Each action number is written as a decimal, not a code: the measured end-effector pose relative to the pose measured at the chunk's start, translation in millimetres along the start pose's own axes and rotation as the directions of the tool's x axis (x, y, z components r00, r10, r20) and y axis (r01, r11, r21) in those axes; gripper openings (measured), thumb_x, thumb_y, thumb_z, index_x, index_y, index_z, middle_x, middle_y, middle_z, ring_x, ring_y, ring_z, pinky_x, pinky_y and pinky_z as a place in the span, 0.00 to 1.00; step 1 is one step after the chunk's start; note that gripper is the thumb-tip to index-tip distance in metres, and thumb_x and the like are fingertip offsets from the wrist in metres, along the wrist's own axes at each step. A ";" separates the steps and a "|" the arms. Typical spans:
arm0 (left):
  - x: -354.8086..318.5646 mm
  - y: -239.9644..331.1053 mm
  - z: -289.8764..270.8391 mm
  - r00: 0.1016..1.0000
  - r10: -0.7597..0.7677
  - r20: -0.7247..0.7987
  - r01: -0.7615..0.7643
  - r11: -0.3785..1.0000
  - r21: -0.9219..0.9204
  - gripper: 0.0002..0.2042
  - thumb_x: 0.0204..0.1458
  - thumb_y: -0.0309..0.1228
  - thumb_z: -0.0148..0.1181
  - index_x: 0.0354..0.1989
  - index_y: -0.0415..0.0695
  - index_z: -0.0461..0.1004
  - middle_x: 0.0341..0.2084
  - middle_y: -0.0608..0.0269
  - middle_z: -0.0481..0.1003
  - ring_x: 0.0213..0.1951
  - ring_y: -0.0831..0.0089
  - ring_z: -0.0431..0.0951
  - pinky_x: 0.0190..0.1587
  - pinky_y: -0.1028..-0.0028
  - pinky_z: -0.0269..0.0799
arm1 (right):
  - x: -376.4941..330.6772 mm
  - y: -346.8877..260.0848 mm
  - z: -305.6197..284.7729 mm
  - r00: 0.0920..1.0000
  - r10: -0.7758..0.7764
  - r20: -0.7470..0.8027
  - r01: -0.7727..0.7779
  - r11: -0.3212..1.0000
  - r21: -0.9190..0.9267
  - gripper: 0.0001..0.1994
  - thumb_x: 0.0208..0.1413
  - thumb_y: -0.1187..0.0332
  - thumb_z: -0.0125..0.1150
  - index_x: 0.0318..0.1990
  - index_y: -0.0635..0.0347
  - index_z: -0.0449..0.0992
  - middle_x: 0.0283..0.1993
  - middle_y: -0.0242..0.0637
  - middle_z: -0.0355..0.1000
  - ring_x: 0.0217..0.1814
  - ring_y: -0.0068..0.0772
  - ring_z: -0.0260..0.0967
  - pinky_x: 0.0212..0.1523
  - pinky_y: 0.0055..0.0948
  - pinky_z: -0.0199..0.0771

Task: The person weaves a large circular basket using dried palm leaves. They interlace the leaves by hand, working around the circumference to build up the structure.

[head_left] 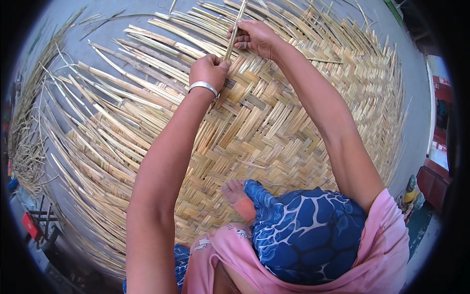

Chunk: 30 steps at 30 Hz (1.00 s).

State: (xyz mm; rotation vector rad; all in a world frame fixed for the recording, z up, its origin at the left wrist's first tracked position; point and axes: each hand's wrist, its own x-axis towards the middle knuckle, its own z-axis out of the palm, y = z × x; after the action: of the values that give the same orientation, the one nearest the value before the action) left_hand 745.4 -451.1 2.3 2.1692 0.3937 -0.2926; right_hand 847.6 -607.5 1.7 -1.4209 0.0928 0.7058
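Pink shirt cloth (384,240) sits nearest the camera, beside a knee in blue patterned fabric (308,235). Beyond, a broad woven mat (274,122) covers much of the grey floor (414,98). Above its weave, near the unwoven ends, the left hand (208,73) pinches a pale strip (232,45), and the right hand (259,39) has its fingers closed on the same strip farther up. It looks light, dry and springy, stiff lengthwise yet likely to split if bent sharply; a pinch close to the weave should steady it best.
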 end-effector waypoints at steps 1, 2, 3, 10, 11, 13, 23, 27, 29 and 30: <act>-3.5 0.2 0.3 1.000 -0.003 -0.031 0.002 0.999 -0.037 0.14 0.46 0.38 0.65 0.28 0.37 0.78 0.20 0.57 0.77 0.23 0.70 0.77 0.31 0.71 0.71 | 7.2 -2.9 5.4 0.999 -0.015 0.036 0.018 0.997 -0.070 0.13 0.66 0.61 0.43 0.41 0.60 0.71 0.36 0.36 0.74 0.35 0.23 0.72 0.37 0.21 0.75; -6.8 0.5 1.0 0.996 0.004 -0.091 -0.006 0.999 -0.031 0.14 0.46 0.38 0.65 0.28 0.37 0.77 0.20 0.56 0.77 0.23 0.69 0.77 0.31 0.71 0.71 | 13.6 -4.8 10.9 0.997 -0.034 0.072 0.044 0.989 -0.139 0.14 0.66 0.60 0.42 0.41 0.60 0.72 0.37 0.36 0.74 0.36 0.22 0.71 0.38 0.21 0.74; -9.9 0.9 2.0 0.989 0.011 -0.149 -0.015 1.000 -0.026 0.14 0.46 0.38 0.65 0.27 0.36 0.77 0.20 0.55 0.77 0.23 0.68 0.76 0.31 0.70 0.71 | 18.7 -4.1 18.0 0.998 -0.056 0.031 0.061 0.969 -0.241 0.16 0.65 0.58 0.43 0.41 0.60 0.74 0.36 0.33 0.73 0.36 0.21 0.70 0.40 0.24 0.72; -20.6 5.3 5.0 0.952 -0.043 -0.303 0.000 0.990 -0.140 0.13 0.45 0.36 0.64 0.25 0.36 0.77 0.19 0.57 0.76 0.22 0.71 0.74 0.30 0.71 0.71 | 29.5 -17.5 41.7 0.916 -0.247 0.317 0.368 0.200 -0.908 0.15 0.58 0.60 0.48 0.39 0.62 0.76 0.34 0.46 0.75 0.38 0.45 0.72 0.40 0.40 0.70; -21.4 5.8 4.9 0.951 -0.054 -0.304 0.002 0.986 -0.169 0.12 0.45 0.36 0.64 0.25 0.36 0.77 0.18 0.58 0.76 0.21 0.72 0.74 0.30 0.71 0.71 | 28.9 -21.2 45.2 0.936 -0.181 0.303 0.329 0.133 -0.935 0.13 0.53 0.64 0.51 0.40 0.61 0.76 0.37 0.50 0.75 0.42 0.52 0.72 0.41 0.41 0.71; -22.4 6.4 4.1 0.953 -0.059 -0.298 -0.001 0.980 -0.197 0.12 0.45 0.34 0.64 0.25 0.36 0.76 0.18 0.60 0.75 0.21 0.75 0.72 0.28 0.72 0.70 | 27.8 -26.4 54.1 0.954 -0.170 0.248 0.261 0.064 -0.963 0.13 0.51 0.65 0.53 0.40 0.61 0.77 0.38 0.49 0.75 0.43 0.51 0.72 0.42 0.41 0.71; -26.4 6.3 0.7 0.956 -0.074 -0.284 -0.029 0.939 -0.341 0.12 0.46 0.35 0.63 0.25 0.36 0.75 0.17 0.55 0.75 0.21 0.70 0.73 0.30 0.70 0.70 | 56.8 -41.1 54.8 0.964 -0.110 0.243 0.262 0.226 -0.938 0.19 0.43 0.59 0.71 0.37 0.64 0.78 0.31 0.43 0.76 0.32 0.40 0.76 0.30 0.34 0.74; -30.1 7.8 1.2 0.949 -0.062 -0.308 -0.076 0.905 -0.419 0.12 0.46 0.34 0.63 0.25 0.36 0.74 0.17 0.60 0.74 0.21 0.76 0.70 0.29 0.73 0.69 | 50.7 -35.8 45.2 0.977 -0.024 0.212 0.182 0.616 -0.767 0.12 0.42 0.71 0.69 0.34 0.65 0.74 0.25 0.40 0.73 0.24 0.30 0.75 0.27 0.29 0.73; -32.6 9.0 0.9 0.945 -0.055 -0.321 -0.093 0.899 -0.427 0.11 0.46 0.33 0.63 0.24 0.36 0.74 0.16 0.62 0.73 0.21 0.78 0.69 0.28 0.74 0.68 | 46.8 -34.5 48.8 0.973 0.001 0.232 0.201 0.496 -0.845 0.11 0.42 0.72 0.67 0.34 0.64 0.74 0.26 0.39 0.73 0.23 0.30 0.74 0.27 0.30 0.73; -33.6 9.6 0.7 0.944 -0.043 -0.328 -0.108 0.897 -0.428 0.11 0.46 0.33 0.63 0.24 0.36 0.74 0.16 0.62 0.73 0.20 0.78 0.68 0.28 0.75 0.68 | 45.6 -34.3 51.7 0.972 0.024 0.232 0.200 0.428 -0.881 0.11 0.41 0.73 0.66 0.34 0.64 0.74 0.26 0.39 0.73 0.23 0.30 0.74 0.26 0.30 0.74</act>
State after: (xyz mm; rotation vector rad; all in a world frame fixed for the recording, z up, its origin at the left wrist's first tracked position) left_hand 718.0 -462.8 20.7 1.7668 0.5526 0.1762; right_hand 883.1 -541.6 19.8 -2.3639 -0.6494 0.8579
